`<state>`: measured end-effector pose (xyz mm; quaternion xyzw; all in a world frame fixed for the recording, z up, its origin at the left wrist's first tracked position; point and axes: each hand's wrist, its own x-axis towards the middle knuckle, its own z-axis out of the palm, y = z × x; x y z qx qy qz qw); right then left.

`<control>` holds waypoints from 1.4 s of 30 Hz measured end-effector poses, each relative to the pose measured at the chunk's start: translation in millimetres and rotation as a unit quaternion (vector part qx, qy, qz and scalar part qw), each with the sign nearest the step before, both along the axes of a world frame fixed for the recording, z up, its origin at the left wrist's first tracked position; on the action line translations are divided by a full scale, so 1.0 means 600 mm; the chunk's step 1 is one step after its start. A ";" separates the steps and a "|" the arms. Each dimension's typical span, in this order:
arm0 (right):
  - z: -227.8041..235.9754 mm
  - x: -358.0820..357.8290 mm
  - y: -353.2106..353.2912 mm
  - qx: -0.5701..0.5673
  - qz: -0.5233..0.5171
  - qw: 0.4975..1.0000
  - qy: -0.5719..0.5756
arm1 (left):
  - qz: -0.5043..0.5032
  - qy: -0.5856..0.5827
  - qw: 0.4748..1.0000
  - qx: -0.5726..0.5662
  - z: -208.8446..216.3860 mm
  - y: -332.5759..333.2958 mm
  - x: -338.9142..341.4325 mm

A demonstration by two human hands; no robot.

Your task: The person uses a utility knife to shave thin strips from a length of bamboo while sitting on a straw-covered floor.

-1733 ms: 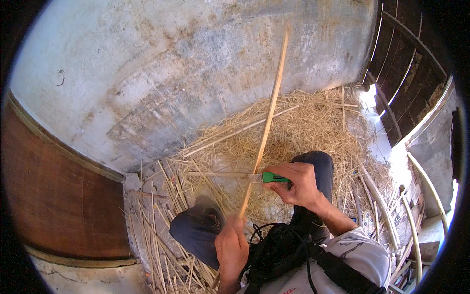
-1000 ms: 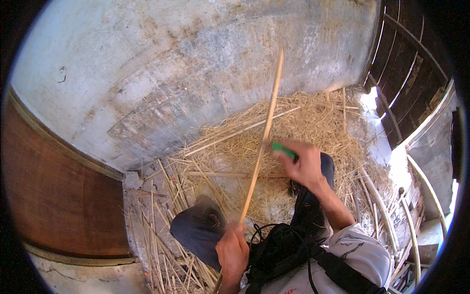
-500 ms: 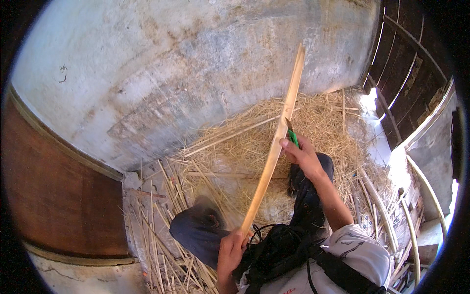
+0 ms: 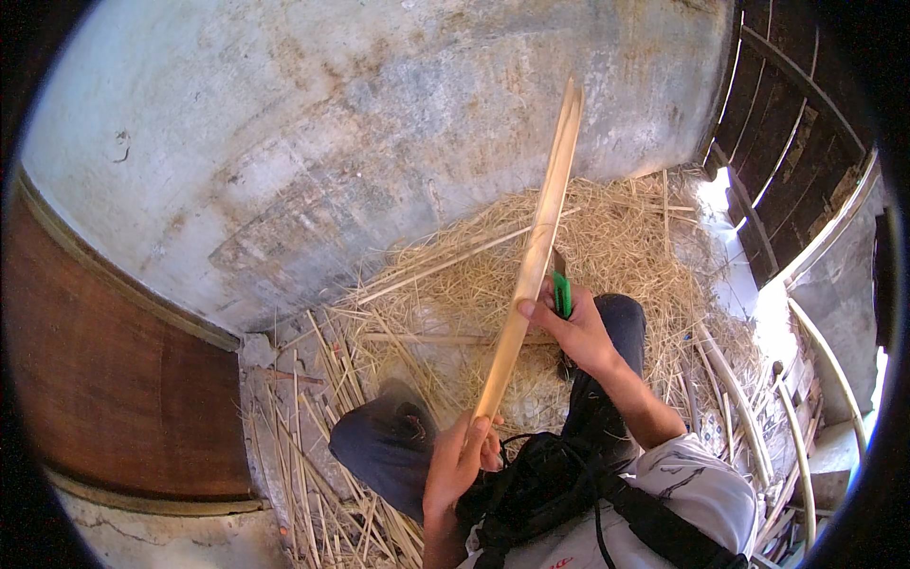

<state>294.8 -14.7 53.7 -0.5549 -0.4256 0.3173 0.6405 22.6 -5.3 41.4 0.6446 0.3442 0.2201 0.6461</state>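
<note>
A long, pale yellow split bamboo strip [image 4: 543,237] slants up and away from my lap, its far end against the view of the wall. My left hand [image 4: 457,465] is closed around its near end. Further along, my right hand [image 4: 578,330] grips a green-handled knife [image 4: 562,296], and its thumb presses on the strip. The dark blade lies close beside the strip's right edge; whether it touches is hard to tell.
Fine shavings [image 4: 635,247] cover the floor ahead, between my bent legs and the stained wall [image 4: 379,142]. Thin sticks [image 4: 303,465] lie in a heap at left, near a brown wooden panel [image 4: 123,370]. Curved poles [image 4: 739,408] lean at right.
My right hand with the knife has shifted slightly left and nearer to me. My left hand has moved up slightly, and the strip has swung a little to the left.
</note>
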 end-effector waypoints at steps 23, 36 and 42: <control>0.013 -0.026 -0.054 0.030 -0.033 0.862 -0.505 | 0.065 0.153 0.977 0.137 0.021 -0.003 0.010; -0.002 -0.032 -0.045 0.002 -0.109 0.887 -0.449 | 0.094 0.227 0.925 0.288 0.013 -0.012 0.023; -0.012 0.004 -0.033 -0.027 -0.155 0.877 -0.454 | 0.083 0.230 0.922 0.300 0.001 -0.023 0.018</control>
